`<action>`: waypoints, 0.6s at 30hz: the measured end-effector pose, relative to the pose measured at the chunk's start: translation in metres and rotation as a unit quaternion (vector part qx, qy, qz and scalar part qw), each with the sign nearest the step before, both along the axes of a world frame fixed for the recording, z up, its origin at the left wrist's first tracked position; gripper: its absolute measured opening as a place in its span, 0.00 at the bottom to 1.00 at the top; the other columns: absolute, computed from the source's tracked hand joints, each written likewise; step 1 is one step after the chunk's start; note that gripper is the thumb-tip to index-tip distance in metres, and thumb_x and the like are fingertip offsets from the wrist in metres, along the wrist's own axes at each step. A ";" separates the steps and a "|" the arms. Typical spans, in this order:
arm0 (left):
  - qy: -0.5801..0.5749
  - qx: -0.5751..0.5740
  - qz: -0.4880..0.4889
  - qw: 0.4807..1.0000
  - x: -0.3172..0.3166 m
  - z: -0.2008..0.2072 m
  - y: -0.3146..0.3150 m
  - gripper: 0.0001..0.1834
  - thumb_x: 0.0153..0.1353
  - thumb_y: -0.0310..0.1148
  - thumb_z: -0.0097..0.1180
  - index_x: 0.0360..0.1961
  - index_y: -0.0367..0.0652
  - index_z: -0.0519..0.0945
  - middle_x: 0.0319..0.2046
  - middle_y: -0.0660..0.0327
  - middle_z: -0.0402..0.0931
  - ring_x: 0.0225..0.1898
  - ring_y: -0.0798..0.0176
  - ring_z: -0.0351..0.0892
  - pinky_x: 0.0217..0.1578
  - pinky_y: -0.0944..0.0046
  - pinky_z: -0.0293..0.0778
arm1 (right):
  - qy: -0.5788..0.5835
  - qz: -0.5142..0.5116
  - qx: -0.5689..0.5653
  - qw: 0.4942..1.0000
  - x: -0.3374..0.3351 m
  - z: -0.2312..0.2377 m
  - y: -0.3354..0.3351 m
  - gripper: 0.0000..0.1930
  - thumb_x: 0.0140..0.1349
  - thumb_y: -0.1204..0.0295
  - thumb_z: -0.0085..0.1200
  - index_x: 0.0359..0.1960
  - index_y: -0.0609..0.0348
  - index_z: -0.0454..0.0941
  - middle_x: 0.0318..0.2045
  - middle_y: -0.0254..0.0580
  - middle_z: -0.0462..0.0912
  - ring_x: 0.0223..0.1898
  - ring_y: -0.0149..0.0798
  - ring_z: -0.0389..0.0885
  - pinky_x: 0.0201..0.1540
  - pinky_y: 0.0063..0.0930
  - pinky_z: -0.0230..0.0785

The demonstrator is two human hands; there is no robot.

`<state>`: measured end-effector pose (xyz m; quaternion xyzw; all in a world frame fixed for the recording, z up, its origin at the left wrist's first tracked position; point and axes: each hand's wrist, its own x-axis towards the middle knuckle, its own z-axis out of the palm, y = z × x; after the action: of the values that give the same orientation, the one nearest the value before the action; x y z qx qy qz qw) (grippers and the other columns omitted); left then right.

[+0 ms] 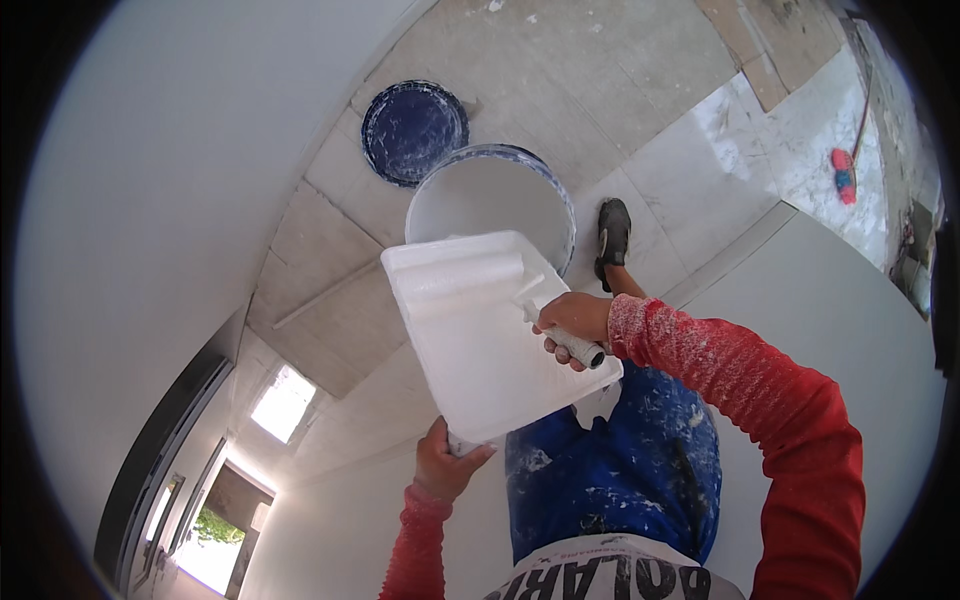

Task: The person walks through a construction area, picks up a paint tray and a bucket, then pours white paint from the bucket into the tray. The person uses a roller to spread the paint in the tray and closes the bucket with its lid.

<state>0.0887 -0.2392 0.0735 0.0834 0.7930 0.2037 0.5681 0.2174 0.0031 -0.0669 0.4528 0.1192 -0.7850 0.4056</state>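
Note:
A white paint tray [475,375] is tilted in front of me, its far end overlapping the near rim of a large paint bucket [497,195]. My left hand [448,465] grips the tray at its near left corner, with some fingers hidden beneath it. My right hand [573,325] is wrapped around the handle of a paint roller [465,283]. The roller's white sleeve lies across the far part of the tray. Pale grey-white paint fills the bucket to a level surface. Whether the tray touches the rim, I cannot tell.
Beyond the bucket, a blue paint-smeared lid [413,132] lies on the floor. My shoe [613,240] stands right of the bucket. A pink and blue broom head [843,177] is at far right, near cardboard sheets [775,45]. Pale walls [190,150] rise on both sides.

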 end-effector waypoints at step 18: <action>-0.047 -0.027 0.107 0.993 -0.028 0.024 -0.015 0.29 0.47 0.34 0.72 0.50 0.34 0.75 0.32 0.62 0.80 0.27 0.70 0.76 0.28 0.68 0.75 | -0.020 0.060 0.022 0.998 -0.035 0.056 0.004 0.10 0.64 0.69 0.45 0.42 0.62 0.67 0.27 0.43 0.75 0.22 0.37 0.78 0.21 0.36 0.77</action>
<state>0.0605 -0.2547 0.0972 -0.0269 0.7749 0.2453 0.5819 0.1827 0.0072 -0.0112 0.4692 0.1554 -0.7475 0.4437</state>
